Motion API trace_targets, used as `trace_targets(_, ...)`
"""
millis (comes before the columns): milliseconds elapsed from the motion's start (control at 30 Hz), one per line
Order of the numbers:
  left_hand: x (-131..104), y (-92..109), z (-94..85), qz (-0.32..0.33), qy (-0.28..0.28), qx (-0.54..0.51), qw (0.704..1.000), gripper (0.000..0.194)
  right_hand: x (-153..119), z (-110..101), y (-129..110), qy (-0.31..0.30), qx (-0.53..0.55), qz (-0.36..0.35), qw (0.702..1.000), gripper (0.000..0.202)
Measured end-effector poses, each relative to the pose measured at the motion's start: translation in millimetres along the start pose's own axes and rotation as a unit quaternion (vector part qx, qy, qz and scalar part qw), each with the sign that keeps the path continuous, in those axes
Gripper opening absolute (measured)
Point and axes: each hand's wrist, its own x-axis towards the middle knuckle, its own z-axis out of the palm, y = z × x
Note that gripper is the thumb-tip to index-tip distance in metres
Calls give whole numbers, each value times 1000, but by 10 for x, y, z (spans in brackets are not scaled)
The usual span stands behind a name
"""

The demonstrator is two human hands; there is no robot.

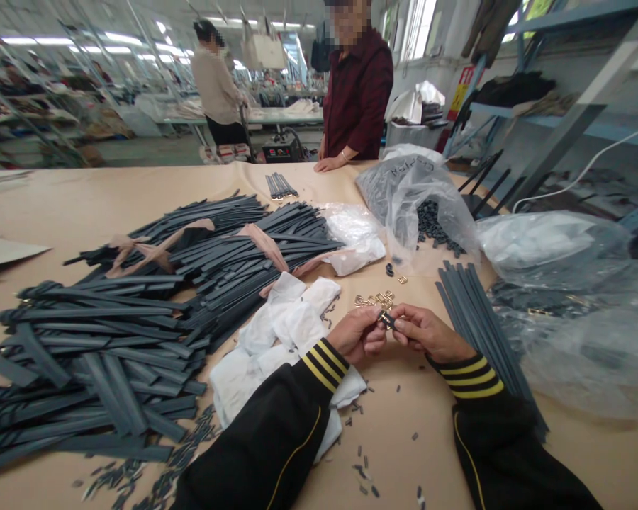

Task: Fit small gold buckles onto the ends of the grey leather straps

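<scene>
- Head view: I see the left hand (357, 333) and right hand (429, 333) meeting over the surface (74, 205), both grips pinched shut on one small dark strap piece with a buckle (387, 319), held just above the surface.
- Loose gold buckles (375, 299) lie just beyond the fingers; white cloth (276, 326) under the left wrist.
- Big strap pile (111, 340) to the left, neat strap row (476, 319) beside the right hand.
- Risk, my call: the part is tiny, so a slipped pinch drops it among the scattered cut bits (361, 453).
- A person's hand (327, 164) rests on the far edge, well apart.
</scene>
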Motion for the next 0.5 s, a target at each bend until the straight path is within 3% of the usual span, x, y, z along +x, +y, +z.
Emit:
trace_targets(233, 1, 8, 58, -45, 55, 14, 997, 32, 26, 157, -47, 55, -25, -66, 996, 18)
trace_targets(500, -7, 18, -8, -53, -5, 55, 997, 37, 2, 205, -108, 60, -73, -69, 993, 16)
